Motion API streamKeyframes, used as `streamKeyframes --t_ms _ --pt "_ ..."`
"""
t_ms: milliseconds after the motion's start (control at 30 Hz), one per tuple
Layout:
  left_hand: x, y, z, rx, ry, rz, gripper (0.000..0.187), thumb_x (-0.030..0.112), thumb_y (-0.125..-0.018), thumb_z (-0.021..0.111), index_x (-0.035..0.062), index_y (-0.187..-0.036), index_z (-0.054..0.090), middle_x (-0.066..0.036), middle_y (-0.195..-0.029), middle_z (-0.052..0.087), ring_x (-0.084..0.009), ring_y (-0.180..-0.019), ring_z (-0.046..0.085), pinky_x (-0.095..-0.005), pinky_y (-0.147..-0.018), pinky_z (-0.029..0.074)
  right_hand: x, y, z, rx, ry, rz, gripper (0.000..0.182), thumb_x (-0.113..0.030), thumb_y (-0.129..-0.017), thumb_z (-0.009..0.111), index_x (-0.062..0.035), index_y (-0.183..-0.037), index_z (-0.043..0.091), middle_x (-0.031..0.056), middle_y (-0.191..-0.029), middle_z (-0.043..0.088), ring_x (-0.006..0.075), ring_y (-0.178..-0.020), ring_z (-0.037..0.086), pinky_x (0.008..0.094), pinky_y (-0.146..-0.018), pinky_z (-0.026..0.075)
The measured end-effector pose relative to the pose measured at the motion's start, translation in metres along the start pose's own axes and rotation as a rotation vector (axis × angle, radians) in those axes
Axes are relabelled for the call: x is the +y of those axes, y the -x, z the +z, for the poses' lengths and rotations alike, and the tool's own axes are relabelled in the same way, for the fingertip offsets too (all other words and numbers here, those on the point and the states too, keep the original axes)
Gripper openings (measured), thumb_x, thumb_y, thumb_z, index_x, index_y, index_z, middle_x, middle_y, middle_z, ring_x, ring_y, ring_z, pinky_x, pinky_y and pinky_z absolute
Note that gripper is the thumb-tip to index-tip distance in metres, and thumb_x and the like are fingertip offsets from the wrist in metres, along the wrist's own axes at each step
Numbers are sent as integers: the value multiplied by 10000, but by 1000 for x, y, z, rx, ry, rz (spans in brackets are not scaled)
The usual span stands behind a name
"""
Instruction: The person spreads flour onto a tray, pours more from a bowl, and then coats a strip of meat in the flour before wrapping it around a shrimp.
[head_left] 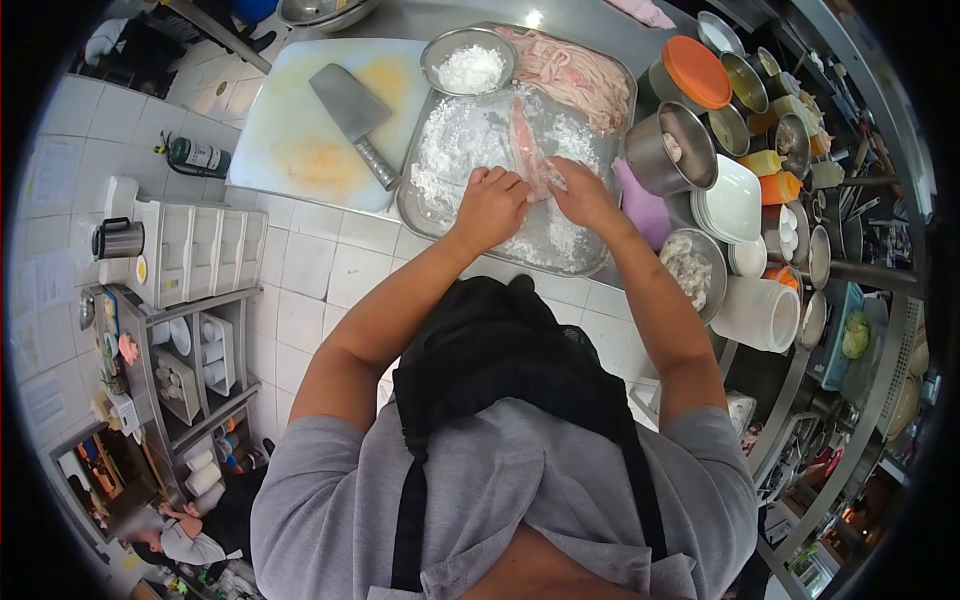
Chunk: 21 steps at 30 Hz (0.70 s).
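Note:
A large metal tray (406,208) holds white powder (450,140) spread over its bottom. My left hand (492,207) is closed in a fist shape over the tray, at the left edge of a strip of pale pink meat (524,140). My right hand (580,192) pinches the lower right part of that strip. The strip runs upward from between my hands. A metal bowl of white powder (471,69) stands at the tray's top left, and a pile of pink meat strips (575,75) lies at its top right.
Left of the tray, a cleaver (352,105) lies on a white cutting board (285,110). To the right stand a steel pot (690,150), stacked white dishes (728,200), a bowl of pale food (690,268) and a plastic tub (757,313). Another person (195,530) is at lower left.

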<state>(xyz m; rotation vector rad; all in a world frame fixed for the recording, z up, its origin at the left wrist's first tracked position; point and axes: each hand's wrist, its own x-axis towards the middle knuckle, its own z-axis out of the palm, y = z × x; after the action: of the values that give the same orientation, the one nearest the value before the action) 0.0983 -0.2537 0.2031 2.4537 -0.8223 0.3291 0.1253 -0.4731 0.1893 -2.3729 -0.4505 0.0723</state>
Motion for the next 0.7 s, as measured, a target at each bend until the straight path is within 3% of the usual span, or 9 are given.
streamKeyframes --t_ms 100,200,333,467,533,700 --pt "-4 0 0 11 18 -21 229 170 -753 755 115 -971 715 -28 -940 643 -231 -968 588 -398 -876 392 -21 20 -16 -47 176 -137 483 -199 -857 710 -122 -1321 597 173 -1299 600 412 -1244 515 532 -1009 423" --pt "-5 0 -3 -10 47 -54 236 185 -761 751 111 -982 720 -29 -924 643 -234 -963 586 -407 -868 393 -32 30 -12 -18 394 -222 429 -148 -831 728 -98 -1246 629 145 -1219 586 380 -1154 555 509 -1039 396" --pt "-5 -1 -5 -102 83 -174 290 196 -776 758 97 -1046 719 -32 -972 652 -252 -981 583 -421 -868 394 -21 17 -10 -36 331 -214 417 -156 -814 749 -99 -1216 649 150 -1165 592 396 -1120 558 513 -1033 397" --pt "1 -1 -10 -37 67 -185 307 204 -776 760 95 -1059 712 -33 -1005 650 -259 -991 585 -426 -884 394 -20 -3 -19 -202 167 -70 340 -248 -831 745 -121 -1143 699 173 -1165 613 429 -1169 537 529 -1046 403" --pt "4 -2 -9 121 69 -73 278 205 -779 753 104 -1034 707 -36 -1024 646 -251 -991 588 -419 -895 397 -18 -14 -21 -252 146 -29 324 -252 -833 743 -118 -1126 705 175 -1153 618 426 -1165 540 524 -1050 400" --pt "-3 -5 4 25 3 31 225 197 -763 751 113 -965 704 -35 -980 649 -232 -977 588 -405 -895 400 -13 -26 -25 -349 178 -28 329 -232 -840 730 -116 -1146 692 175 -1125 616 406 -1162 542 520 -1014 413"
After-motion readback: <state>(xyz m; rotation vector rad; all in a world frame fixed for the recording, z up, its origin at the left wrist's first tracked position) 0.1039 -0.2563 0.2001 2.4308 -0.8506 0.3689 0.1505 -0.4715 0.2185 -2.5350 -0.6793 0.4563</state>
